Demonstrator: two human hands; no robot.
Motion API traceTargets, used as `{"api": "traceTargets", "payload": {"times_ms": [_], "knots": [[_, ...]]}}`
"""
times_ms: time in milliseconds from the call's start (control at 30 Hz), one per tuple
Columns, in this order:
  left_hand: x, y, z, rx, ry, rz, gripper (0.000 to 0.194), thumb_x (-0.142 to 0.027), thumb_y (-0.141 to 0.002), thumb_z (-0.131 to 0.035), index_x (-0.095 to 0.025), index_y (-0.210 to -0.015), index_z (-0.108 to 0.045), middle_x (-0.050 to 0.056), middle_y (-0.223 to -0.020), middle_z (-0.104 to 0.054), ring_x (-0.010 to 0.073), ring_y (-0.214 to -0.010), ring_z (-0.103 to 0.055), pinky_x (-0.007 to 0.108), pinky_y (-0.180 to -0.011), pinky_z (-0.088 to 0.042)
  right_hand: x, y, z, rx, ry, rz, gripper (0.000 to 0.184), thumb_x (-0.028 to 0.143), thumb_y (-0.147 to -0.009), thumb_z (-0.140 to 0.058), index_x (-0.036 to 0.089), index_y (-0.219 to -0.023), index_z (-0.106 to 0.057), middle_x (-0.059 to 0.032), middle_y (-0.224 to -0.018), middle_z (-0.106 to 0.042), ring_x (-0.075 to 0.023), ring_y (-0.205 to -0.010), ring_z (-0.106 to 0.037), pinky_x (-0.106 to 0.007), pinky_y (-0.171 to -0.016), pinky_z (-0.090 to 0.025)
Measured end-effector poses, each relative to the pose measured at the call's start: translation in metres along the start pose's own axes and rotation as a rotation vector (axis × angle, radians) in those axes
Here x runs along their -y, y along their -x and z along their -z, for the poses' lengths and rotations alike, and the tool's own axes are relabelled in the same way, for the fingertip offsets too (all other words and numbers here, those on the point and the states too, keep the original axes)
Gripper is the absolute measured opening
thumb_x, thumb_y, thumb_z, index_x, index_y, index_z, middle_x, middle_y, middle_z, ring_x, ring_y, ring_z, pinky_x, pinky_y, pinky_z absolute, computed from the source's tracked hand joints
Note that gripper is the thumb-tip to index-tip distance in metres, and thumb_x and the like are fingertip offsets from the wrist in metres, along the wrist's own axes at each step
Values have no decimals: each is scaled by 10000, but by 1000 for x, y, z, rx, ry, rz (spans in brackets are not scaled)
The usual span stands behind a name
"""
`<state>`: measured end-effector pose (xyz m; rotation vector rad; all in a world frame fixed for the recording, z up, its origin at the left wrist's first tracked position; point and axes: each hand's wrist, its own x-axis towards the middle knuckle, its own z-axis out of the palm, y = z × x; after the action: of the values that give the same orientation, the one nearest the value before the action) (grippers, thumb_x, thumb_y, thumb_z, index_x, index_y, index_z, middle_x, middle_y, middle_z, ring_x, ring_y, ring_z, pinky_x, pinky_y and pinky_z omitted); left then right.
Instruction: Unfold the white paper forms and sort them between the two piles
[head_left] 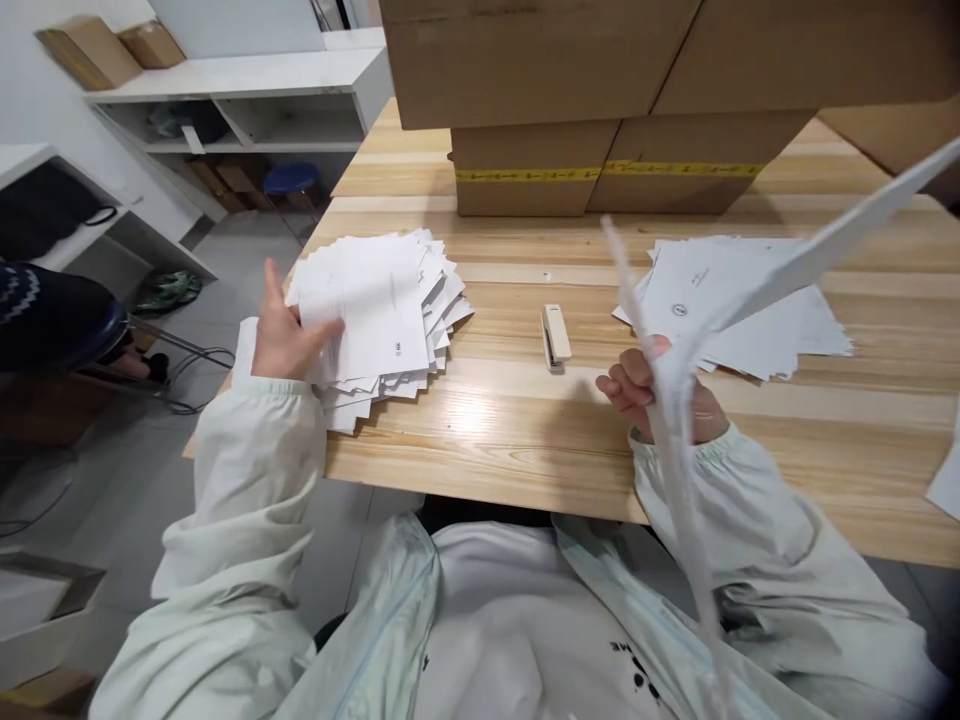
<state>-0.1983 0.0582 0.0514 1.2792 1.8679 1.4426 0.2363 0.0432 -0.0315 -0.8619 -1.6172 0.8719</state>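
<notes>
My left hand (289, 330) lies at the left edge of a fanned stack of printed white papers (367, 300), thumb on the top sheet and index finger stretched out apart. My right hand (660, 390) is closed around some white paper sheets (679, 400), held up off the table, seen nearly edge-on and blurred by motion. How many sheets it holds, I cannot tell. Behind them, a second pile of printed papers (727, 310) lies on the table at the right. Between the two piles sits a small cream stapler (555, 338), touched by neither hand.
Large cardboard boxes (536, 165) with yellow tape stand at the back of the wooden table (495, 420). Part of another white sheet (946, 470) shows at the right edge. To the left are white shelves (285, 75), a blue stool (291, 180) and part of a seated person (52, 315).
</notes>
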Motion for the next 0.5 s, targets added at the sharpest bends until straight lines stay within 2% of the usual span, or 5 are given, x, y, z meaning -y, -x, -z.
{"api": "traceTargets", "payload": {"times_ms": [100, 167, 267, 333, 500], "knots": [[-2, 29, -14, -133, -102, -255, 1107, -314, -702, -912, -204, -1601, -275, 48, -1473, -588, 350, -1495, -357, 486, -1263, -220, 22, -2, -13, -95, -396, -417, 345, 543, -711, -854, 309, -950, -768, -14, -831, -791, -242, -719, -745, -444, -737, -635], [-16, 65, -36, 4, 137, -296, 1014, -431, -735, -875, -257, -1577, -337, 80, -1530, -539, 331, -1465, -429, 467, -1208, -333, 29, -3, -19, -169, -471, -524, 374, 457, -627, -930, 289, -926, -780, -15, -913, -809, -260, -828, -768, -443, -792, -645], [-38, 118, -82, 550, 566, 101, 780, -583, -831, -733, -253, -1491, -480, 117, -1422, -642, 334, -1389, -539, 491, -1131, -445, 28, -3, -25, -248, -452, -485, 357, 394, -584, -961, 282, -871, -782, -1, -957, -813, -246, -891, -768, -409, -822, -645], [-45, 138, -111, 769, 781, 390, 665, -584, -879, -671, -205, -1417, -570, 137, -1350, -690, 343, -1361, -571, 504, -1136, -453, 22, 0, -27, -256, -422, -460, 332, 387, -598, -956, 280, -859, -780, 6, -957, -813, -230, -879, -767, -392, -808, -644], [-40, 136, -140, 819, 1005, 728, 431, -399, -960, -607, -116, -1280, -663, 167, -1227, -748, 338, -1308, -625, 510, -1158, -455, 9, 1, -11, -173, -350, -480, 292, 485, -741, -856, 295, -946, -773, 0, -944, -807, -258, -898, -769, -414, -788, -631]]}}
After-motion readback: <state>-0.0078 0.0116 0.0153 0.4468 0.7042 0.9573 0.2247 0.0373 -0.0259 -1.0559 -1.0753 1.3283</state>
